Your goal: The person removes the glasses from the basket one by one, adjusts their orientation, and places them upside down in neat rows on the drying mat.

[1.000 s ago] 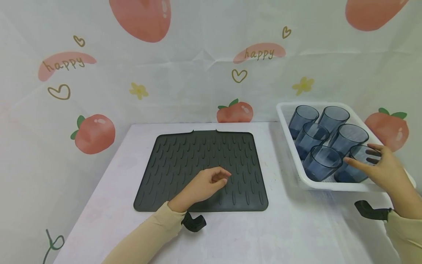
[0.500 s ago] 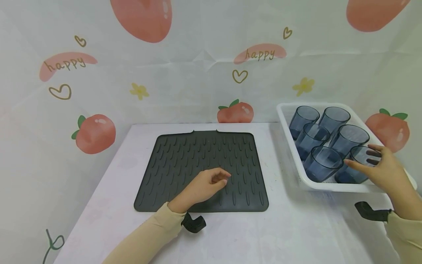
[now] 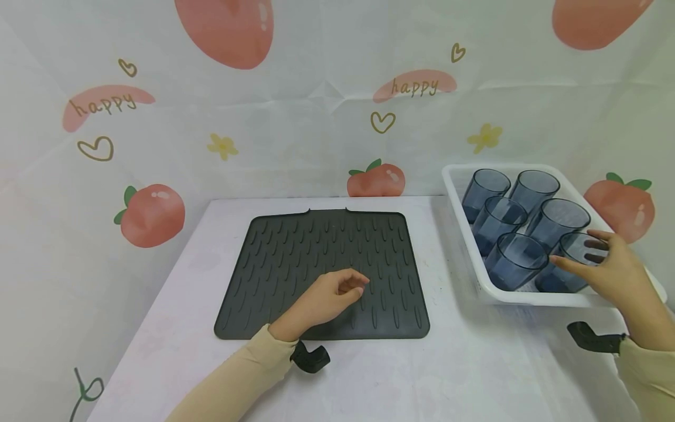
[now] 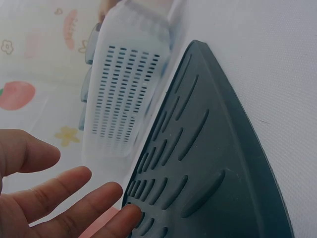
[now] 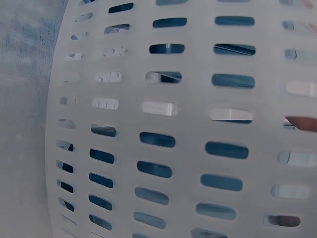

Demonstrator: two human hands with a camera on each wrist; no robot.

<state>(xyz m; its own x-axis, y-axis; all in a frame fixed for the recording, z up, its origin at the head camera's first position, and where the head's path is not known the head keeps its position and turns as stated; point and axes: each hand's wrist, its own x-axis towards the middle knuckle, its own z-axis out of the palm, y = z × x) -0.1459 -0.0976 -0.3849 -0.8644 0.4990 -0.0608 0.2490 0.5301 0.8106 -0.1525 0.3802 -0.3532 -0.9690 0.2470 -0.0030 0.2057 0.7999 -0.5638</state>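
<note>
My left hand (image 3: pixel 332 294) hangs over the front part of a black ridged drying mat (image 3: pixel 295 246), fingers loosely bent and holding nothing. In the left wrist view, the thumb and fingers of that left hand (image 4: pixel 59 203) are spread apart beside the mat. Over on the right, my right hand (image 3: pixel 614 266) grips the front right blue glass (image 3: pixel 561 278) near its rim. The thumb lies at the rim's left side, and the other fingers show darkened through the glass. The right wrist view mostly holds the slotted basket wall (image 5: pixel 193 129), which hides nearly all of the hand.
The white basket (image 3: pixel 532 299) holds several more blue glasses, such as the front left one (image 3: pixel 515 261), standing tilted close together. A white cloth covers the table (image 3: pixel 379 381). Behind it rises a patterned backdrop (image 3: pixel 295 129).
</note>
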